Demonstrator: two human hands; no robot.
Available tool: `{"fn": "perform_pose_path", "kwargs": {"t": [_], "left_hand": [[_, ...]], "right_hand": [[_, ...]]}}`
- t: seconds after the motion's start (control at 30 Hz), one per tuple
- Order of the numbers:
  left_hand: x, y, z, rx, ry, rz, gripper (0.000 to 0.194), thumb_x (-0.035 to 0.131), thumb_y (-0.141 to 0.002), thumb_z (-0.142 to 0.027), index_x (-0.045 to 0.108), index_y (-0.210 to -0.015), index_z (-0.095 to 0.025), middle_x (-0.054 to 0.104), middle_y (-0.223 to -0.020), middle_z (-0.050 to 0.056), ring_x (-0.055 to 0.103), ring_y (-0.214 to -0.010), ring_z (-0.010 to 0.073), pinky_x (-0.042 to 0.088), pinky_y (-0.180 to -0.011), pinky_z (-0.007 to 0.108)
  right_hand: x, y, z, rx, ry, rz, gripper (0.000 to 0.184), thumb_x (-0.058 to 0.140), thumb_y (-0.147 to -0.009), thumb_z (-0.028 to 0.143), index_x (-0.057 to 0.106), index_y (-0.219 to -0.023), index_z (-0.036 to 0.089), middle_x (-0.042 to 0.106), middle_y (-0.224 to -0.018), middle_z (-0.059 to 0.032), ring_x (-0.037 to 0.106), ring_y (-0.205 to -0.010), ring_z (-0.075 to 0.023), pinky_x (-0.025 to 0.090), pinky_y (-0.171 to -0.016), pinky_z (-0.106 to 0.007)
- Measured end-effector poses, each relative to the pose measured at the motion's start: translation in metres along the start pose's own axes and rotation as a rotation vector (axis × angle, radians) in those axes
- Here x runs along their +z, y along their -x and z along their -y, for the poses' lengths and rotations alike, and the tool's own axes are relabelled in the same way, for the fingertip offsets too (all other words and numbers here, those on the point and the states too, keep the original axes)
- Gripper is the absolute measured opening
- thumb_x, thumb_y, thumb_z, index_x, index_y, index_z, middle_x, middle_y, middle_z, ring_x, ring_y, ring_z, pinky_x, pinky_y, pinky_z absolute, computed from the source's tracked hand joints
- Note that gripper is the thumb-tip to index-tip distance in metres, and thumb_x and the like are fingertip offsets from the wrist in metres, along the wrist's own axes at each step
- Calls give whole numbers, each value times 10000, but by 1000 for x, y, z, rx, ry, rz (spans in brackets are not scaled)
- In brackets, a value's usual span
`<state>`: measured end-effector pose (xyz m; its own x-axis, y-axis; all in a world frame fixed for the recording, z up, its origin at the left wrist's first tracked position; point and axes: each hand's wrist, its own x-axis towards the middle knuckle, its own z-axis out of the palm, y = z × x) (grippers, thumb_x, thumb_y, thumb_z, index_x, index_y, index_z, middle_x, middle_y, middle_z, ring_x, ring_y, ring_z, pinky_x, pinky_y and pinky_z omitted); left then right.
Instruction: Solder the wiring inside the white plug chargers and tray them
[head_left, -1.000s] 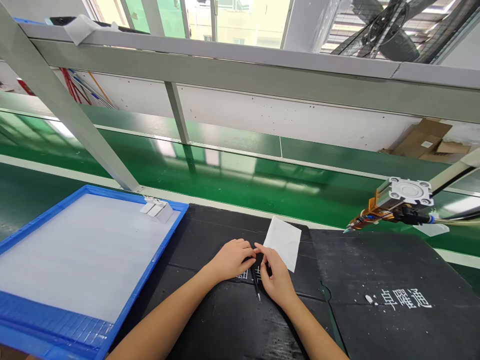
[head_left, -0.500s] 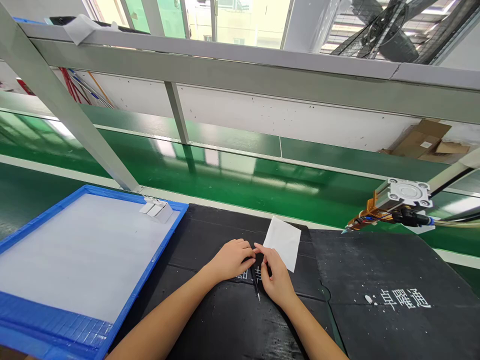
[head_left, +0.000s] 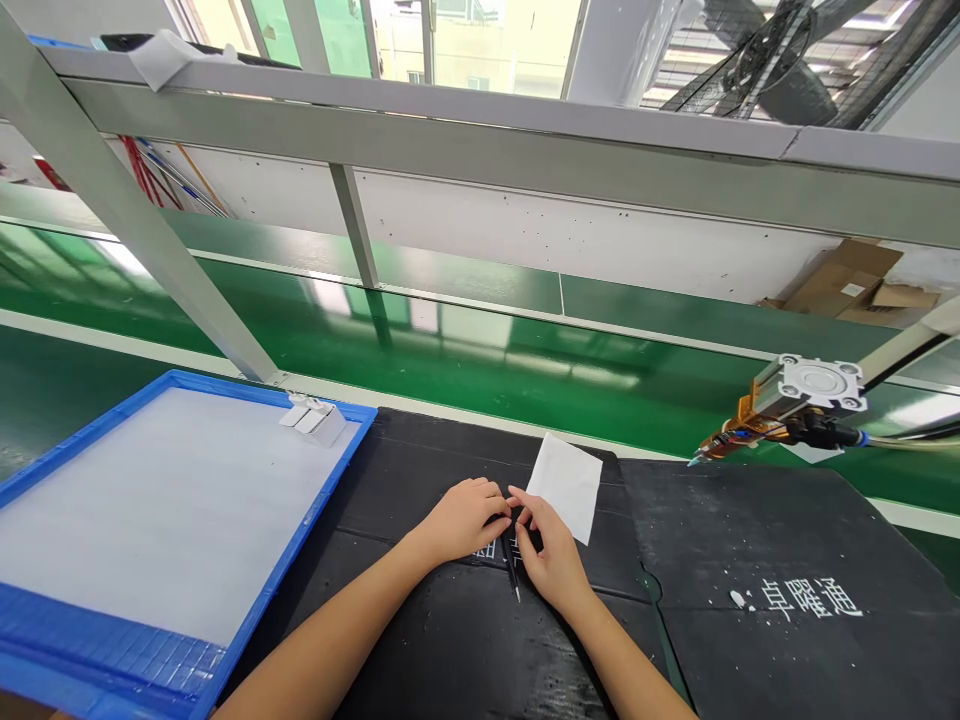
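Observation:
My left hand (head_left: 461, 520) and my right hand (head_left: 553, 560) meet fingertip to fingertip over the black mat (head_left: 420, 640). Both are curled in a pinch around a small dark piece between them that I cannot make out. A pair of black tweezers (head_left: 512, 568) lies under the hands, tip pointing toward me. A white sheet (head_left: 566, 485) lies just behind my right hand, touching its fingers.
A blue tray (head_left: 45, 640) lined with white foam sits at the left, with small white pieces (head_left: 313, 418) at its far right corner. A metal dispenser tool (head_left: 787, 405) hangs at the right above a second black mat (head_left: 787, 600). A green conveyor belt (head_left: 465, 350) runs behind.
Both hands stay in place, with only tiny finger shifts. The dispenser tool at the right sways slightly.

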<state>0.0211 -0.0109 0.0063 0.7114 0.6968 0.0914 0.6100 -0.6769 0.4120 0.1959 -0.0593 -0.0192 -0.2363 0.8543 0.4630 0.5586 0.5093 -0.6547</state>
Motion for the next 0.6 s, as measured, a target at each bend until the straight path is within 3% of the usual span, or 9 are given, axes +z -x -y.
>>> {"fn": "perform_pose_path", "kwargs": {"t": [0.6], "left_hand": [[4,0,4,10,-12,-10,164,531,-914,-244,687,-925,-196,648,-871,30,585,-833,174,430,-731,294]], "right_hand": [[-2,0,4,47,-6,18,516,442,-828,72,482,-1308,258,679,-1001,-31,603,-670,-130,563,-665,-273]]}}
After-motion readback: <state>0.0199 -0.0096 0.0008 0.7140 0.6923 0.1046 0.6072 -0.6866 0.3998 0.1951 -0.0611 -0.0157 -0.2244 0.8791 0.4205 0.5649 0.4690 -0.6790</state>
